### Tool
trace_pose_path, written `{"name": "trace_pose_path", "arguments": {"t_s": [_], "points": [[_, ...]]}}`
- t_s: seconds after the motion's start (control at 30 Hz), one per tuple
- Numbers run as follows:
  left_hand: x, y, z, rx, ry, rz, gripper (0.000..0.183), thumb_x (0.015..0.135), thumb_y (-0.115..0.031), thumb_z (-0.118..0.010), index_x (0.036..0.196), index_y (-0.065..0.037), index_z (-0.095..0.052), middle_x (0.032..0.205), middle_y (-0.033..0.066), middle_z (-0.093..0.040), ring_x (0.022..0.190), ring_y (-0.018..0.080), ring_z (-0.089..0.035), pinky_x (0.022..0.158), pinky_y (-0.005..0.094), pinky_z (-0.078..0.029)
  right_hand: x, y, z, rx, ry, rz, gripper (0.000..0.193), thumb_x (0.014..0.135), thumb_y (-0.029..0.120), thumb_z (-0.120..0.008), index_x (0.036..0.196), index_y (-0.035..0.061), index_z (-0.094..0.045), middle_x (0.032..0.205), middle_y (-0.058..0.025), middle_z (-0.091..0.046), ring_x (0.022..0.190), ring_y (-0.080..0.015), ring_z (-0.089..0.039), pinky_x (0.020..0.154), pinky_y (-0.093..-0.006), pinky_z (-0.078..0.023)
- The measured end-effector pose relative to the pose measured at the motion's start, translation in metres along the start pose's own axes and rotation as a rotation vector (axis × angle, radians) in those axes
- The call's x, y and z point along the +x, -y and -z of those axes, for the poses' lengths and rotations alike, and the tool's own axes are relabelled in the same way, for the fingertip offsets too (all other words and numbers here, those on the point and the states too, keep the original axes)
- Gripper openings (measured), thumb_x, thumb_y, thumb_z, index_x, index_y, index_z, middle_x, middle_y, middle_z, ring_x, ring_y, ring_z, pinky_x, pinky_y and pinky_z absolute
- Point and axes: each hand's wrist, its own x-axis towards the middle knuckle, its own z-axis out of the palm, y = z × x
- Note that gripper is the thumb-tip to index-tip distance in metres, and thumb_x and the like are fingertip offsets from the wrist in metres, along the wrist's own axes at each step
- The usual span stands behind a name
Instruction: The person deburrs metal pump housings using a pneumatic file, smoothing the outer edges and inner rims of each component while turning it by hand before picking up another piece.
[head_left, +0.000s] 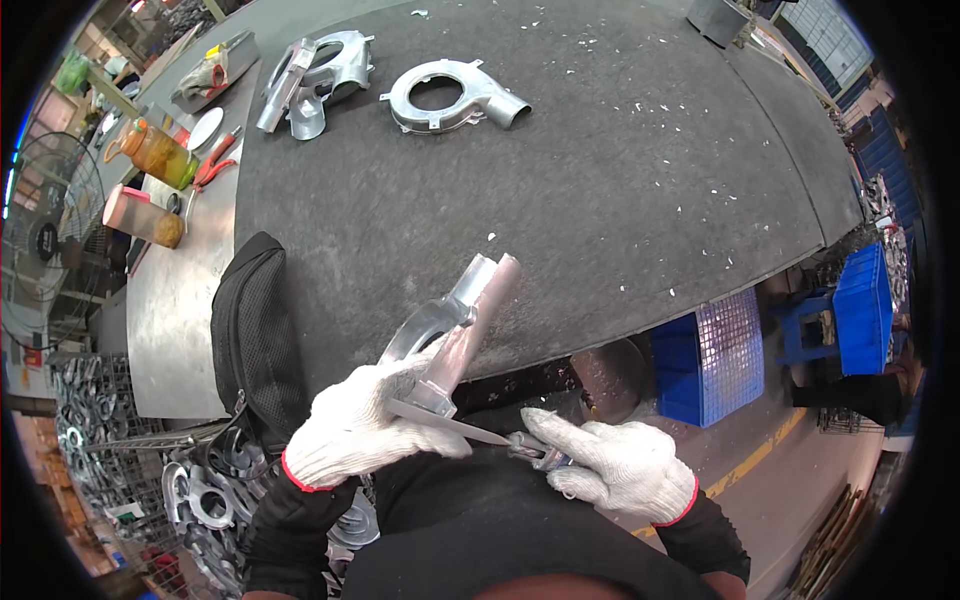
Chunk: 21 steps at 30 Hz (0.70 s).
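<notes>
My left hand (355,425), in a white knit glove with a red cuff, is closed round a silvery cast-metal blower housing (462,345). The casting is tilted, its duct end pointing up and away over the near edge of the table. My right hand (620,465), gloved alike, is closed on the metal handle end (530,448) of a hand tool. Its flat, tapered blade (455,425) reaches left to my left thumb, beside the lower end of the casting. Whether the blade touches the casting, I cannot tell.
A dark-topped table (620,200) carries more blower housings (445,100) at its far side. Left are a black mesh pouch (255,340), bottles (160,150) and red-handled pliers (213,165). Castings (210,500) fill a wire basket lower left; blue crates (680,370) stand right.
</notes>
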Motion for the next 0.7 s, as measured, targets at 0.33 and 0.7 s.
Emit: {"name": "trace_pose_path", "arguments": {"t_s": [0.33,0.7], "points": [[0.001,0.017,0.000,-0.023,0.013,-0.071,0.078,0.066,-0.053,-0.093,0.125,-0.007,-0.071,0.098,0.0086,-0.078,0.091,0.0248,-0.074,0.085,0.0339,-0.055,-0.001,0.001,0.003,-0.015,-0.075,0.012,0.071,0.093,0.046,-0.070,0.157,0.0308,-0.045,0.077,-0.0074,-0.068,0.065,-0.0273,-0.070,0.057,-0.0394,-0.056],[-0.013,0.067,-0.014,-0.160,-0.109,-0.494,0.082,0.060,-0.046,-0.098,0.127,-0.007,-0.071,0.094,0.0077,-0.075,0.082,0.0220,-0.073,0.074,0.0322,-0.055,0.014,-0.047,0.002,0.890,0.608,-0.121,0.067,0.103,0.043,-0.055,0.159,0.0094,-0.041,0.115,-0.0093,-0.063,0.099,-0.0203,-0.060,0.089,-0.0321,-0.050]]}}
